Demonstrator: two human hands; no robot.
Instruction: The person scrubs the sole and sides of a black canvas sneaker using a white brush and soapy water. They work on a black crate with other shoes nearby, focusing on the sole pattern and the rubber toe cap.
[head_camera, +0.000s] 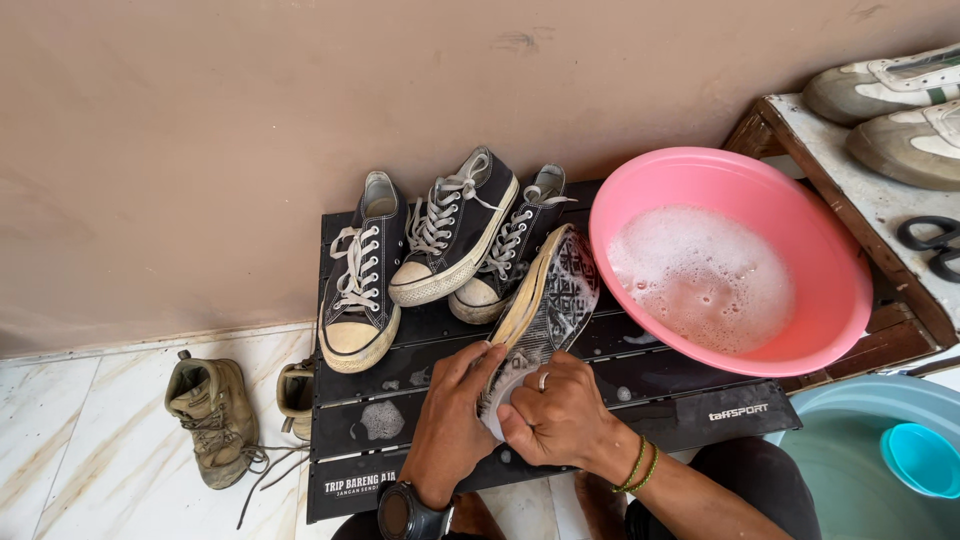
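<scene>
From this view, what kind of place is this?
Likely a home wash spot, floor level by a wall. Both hands hold a soapy sneaker sole-up over a low black table, beside a pink basin of suds and more sneakers.

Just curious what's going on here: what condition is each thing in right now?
Sneaker: tipped sole-up, soapy, gripped by both hands.
Left hand: fingers wrapped on the sneaker's edge.
Right hand: pressed on the sole's toe end; whether it holds anything is hidden.
Pink basin: holds foamy water.
Three black sneakers: laced, resting on the black table.
Olive boot: on the floor, laces loose.
Scissors: lying on the wooden shelf.
</scene>
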